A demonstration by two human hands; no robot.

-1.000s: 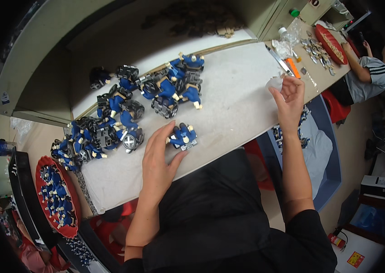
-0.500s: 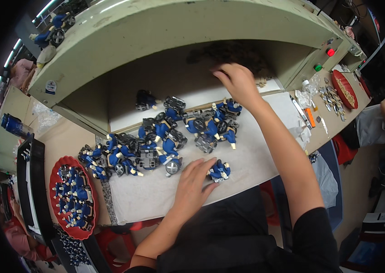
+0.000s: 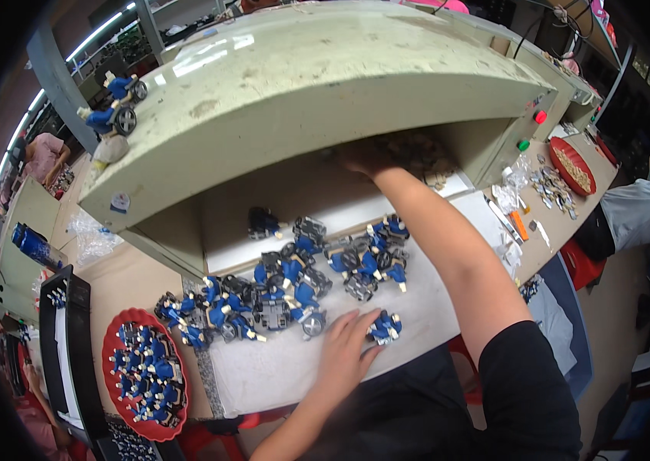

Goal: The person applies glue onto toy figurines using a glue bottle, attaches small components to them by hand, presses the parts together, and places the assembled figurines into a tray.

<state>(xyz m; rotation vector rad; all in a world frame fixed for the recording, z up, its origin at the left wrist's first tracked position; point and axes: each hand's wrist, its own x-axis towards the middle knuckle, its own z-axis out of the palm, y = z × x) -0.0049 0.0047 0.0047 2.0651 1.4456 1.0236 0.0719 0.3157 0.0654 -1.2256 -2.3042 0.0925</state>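
On the white-covered bench edge nearest me, my left hand (image 3: pixel 348 352) has its thumb and fingers closed around the side of a small blue toy figure (image 3: pixel 385 328) with pale parts. My right hand (image 3: pixel 365 159) reaches deep into the shaded hood, beside a heap of small pale parts (image 3: pixel 425 157). Shadow and the forearm hide its fingers, so any grip there does not show. In front of the hood opening lies a loose row of blue toy figures (image 3: pixel 294 284) with grey and black wheeled bases.
A red scalloped tray (image 3: pixel 114 384) of similar figures stands left, by a black bin (image 3: pixel 71 346). The pale green hood (image 3: pixel 325 84) arches over the work. To the right lie an orange-handled tool (image 3: pixel 519 226), loose metal pieces (image 3: pixel 554 190) and a red bowl (image 3: pixel 590 170) of small parts.
My right hand has gone deeper into the hood, toward the pale heap. My left hand stays at the same figure. The whole view has shifted, showing more of the hood's top.
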